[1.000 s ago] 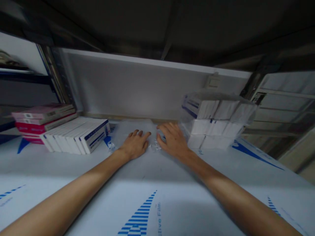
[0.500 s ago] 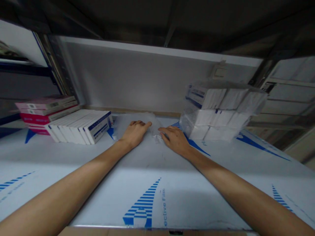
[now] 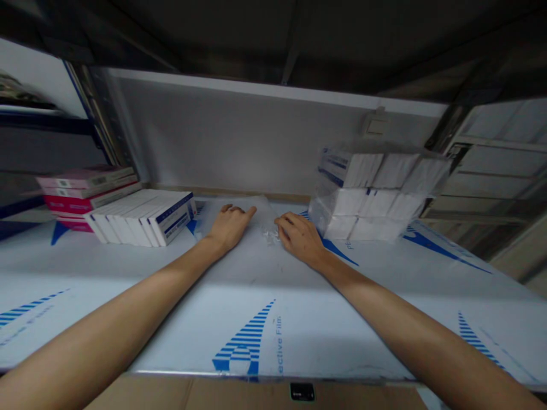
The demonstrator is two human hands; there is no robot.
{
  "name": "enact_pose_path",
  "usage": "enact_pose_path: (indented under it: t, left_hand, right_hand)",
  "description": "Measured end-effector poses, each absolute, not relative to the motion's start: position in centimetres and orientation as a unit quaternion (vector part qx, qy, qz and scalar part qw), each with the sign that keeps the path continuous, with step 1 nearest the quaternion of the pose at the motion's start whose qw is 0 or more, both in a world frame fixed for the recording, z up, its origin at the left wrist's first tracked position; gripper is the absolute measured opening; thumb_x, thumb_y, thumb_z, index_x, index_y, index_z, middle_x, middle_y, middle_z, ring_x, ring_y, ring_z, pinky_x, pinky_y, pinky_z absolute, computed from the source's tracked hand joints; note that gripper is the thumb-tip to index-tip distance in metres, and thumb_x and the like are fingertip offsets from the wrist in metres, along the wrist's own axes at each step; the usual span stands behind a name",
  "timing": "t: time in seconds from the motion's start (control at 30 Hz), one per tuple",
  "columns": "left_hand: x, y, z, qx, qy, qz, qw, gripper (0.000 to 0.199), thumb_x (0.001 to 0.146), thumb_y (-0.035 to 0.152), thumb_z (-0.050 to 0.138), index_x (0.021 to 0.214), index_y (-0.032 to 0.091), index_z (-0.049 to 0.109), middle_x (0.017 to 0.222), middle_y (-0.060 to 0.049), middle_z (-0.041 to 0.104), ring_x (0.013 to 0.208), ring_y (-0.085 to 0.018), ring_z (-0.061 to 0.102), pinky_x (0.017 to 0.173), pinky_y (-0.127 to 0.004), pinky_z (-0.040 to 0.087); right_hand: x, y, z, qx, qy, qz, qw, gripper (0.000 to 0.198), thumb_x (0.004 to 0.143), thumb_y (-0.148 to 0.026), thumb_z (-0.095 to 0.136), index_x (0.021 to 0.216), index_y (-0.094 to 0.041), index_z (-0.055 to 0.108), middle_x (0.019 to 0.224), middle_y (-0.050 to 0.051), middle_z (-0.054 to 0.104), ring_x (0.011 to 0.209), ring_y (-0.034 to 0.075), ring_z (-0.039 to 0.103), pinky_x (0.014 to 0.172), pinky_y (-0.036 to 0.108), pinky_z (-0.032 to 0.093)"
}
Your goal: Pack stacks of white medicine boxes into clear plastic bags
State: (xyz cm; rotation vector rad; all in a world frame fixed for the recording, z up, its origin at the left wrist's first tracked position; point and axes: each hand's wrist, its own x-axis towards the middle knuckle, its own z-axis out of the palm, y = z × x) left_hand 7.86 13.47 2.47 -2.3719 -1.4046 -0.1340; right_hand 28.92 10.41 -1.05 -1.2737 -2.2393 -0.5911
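A thin clear plastic bag point(image 3: 258, 219) lies flat on the film-covered shelf between my hands, with a crumpled part at its right side. My left hand point(image 3: 231, 225) rests on the bag's left part, thumb stretched out and the other fingers loosely bent. At the bag's right edge, my right hand point(image 3: 301, 234) has its fingers curled together on the plastic; its fingertips are partly hidden. Just right of it stands a stack of white boxes point(image 3: 363, 196) wrapped in clear plastic. To the left is a row of white boxes point(image 3: 141, 219) with blue print.
Pink and red boxes point(image 3: 88, 196) are piled at the far left. The shelf point(image 3: 239, 285) has blue-printed protective film, and its front edge runs above brown cardboard point(image 3: 239, 393). A dark upper shelf point(image 3: 239, 40) hangs overhead; a white wall point(image 3: 239, 136) closes the back.
My left hand has shifted slightly left with its thumb raised more. My right fingers have curled a little at the bag's edge. The view has tilted slightly, showing more cardboard below.
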Motion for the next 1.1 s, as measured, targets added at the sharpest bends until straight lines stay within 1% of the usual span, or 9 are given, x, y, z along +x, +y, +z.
enact_pose_path:
  t: [0.1,0.2,0.37,0.53,0.67,0.87,0.97,1.03,1.1]
  left_hand:
    - [7.8,13.5,2.7,-0.841,-0.498,-0.053,0.203,0.047,0.091,-0.001,0.039,0.132,0.017,0.055,0.109,-0.015,0.076,0.104,-0.023,0.071,0.108,-0.039,0.042]
    - [7.9,13.5,2.7,-0.840,-0.499,-0.056,0.207,0.050,0.090,-0.002,0.040,0.135,0.017,0.052,0.110,-0.015,0.075,0.105,-0.023,0.071,0.106,-0.038,0.044]
    - [8.1,13.2,2.8,-0.839,-0.503,-0.055,0.202,0.046,0.091,0.000,0.040,0.133,0.015,0.052,0.112,-0.017,0.074,0.111,-0.026,0.069,0.102,-0.039,0.046]
    - [8.0,13.0,3.4,-0.829,-0.526,-0.054,0.180,0.044,0.093,0.007,0.042,0.135,0.018,0.050,0.104,-0.016,0.076,0.099,-0.027,0.073,0.090,-0.038,0.052]
    - [7.8,12.9,3.8,-0.825,-0.536,-0.059,0.169,0.041,0.094,0.011,0.045,0.134,0.021,0.050,0.102,-0.015,0.077,0.096,-0.027,0.074,0.086,-0.038,0.053]
    - [7.7,12.8,4.2,-0.834,-0.520,-0.062,0.172,0.042,0.096,0.009,0.037,0.135,0.019,0.051,0.102,-0.018,0.076,0.097,-0.032,0.074,0.082,-0.041,0.053]
    - [7.7,12.8,4.4,-0.841,-0.509,-0.066,0.174,0.043,0.095,0.006,0.037,0.132,0.020,0.052,0.108,-0.016,0.075,0.098,-0.031,0.073,0.080,-0.039,0.053]
    - [7.6,12.7,4.5,-0.846,-0.497,-0.072,0.180,0.042,0.094,0.005,0.038,0.130,0.021,0.053,0.112,-0.015,0.074,0.099,-0.030,0.073,0.079,-0.037,0.052]
    - [7.6,12.7,4.6,-0.854,-0.479,-0.077,0.187,0.039,0.095,0.008,0.039,0.128,0.022,0.055,0.110,-0.014,0.074,0.097,-0.030,0.072,0.078,-0.037,0.052]
  right_hand:
    - [29.0,10.5,-1.1,-0.468,-0.820,-0.220,0.247,0.021,0.094,-0.014,0.053,0.105,-0.018,0.070,0.102,0.010,0.072,0.095,0.023,0.065,0.088,0.035,0.048]
    - [29.1,10.7,-1.2,-0.472,-0.817,-0.222,0.247,0.019,0.094,-0.015,0.053,0.102,-0.018,0.070,0.100,0.010,0.072,0.094,0.024,0.064,0.087,0.035,0.047]
    - [29.1,10.6,-1.2,-0.474,-0.816,-0.226,0.242,0.017,0.094,-0.016,0.053,0.098,-0.018,0.070,0.098,0.010,0.072,0.094,0.024,0.063,0.087,0.035,0.046]
    - [29.1,10.5,-1.2,-0.480,-0.813,-0.235,0.233,0.013,0.094,-0.022,0.057,0.092,-0.019,0.070,0.091,0.010,0.071,0.090,0.024,0.063,0.083,0.035,0.044]
    - [29.2,10.5,-1.2,-0.497,-0.796,-0.246,0.243,0.021,0.099,-0.031,0.054,0.090,-0.018,0.069,0.089,0.011,0.071,0.086,0.024,0.062,0.078,0.034,0.043]
    - [29.0,10.2,-0.9,-0.525,-0.769,-0.248,0.269,0.035,0.104,-0.035,0.045,0.086,-0.019,0.069,0.080,0.008,0.068,0.077,0.020,0.060,0.075,0.033,0.040]
    - [29.0,10.1,-0.9,-0.531,-0.758,-0.244,0.289,0.037,0.102,-0.040,0.050,0.077,-0.019,0.068,0.078,0.007,0.064,0.076,0.020,0.058,0.075,0.032,0.040]
    - [29.1,10.2,-0.9,-0.524,-0.752,-0.242,0.318,0.040,0.099,-0.043,0.056,0.068,-0.020,0.066,0.077,0.006,0.061,0.075,0.019,0.056,0.075,0.033,0.041]
    - [29.3,10.3,-0.9,-0.515,-0.744,-0.229,0.359,0.044,0.097,-0.045,0.058,0.061,-0.021,0.063,0.076,0.005,0.057,0.073,0.018,0.053,0.073,0.033,0.042]
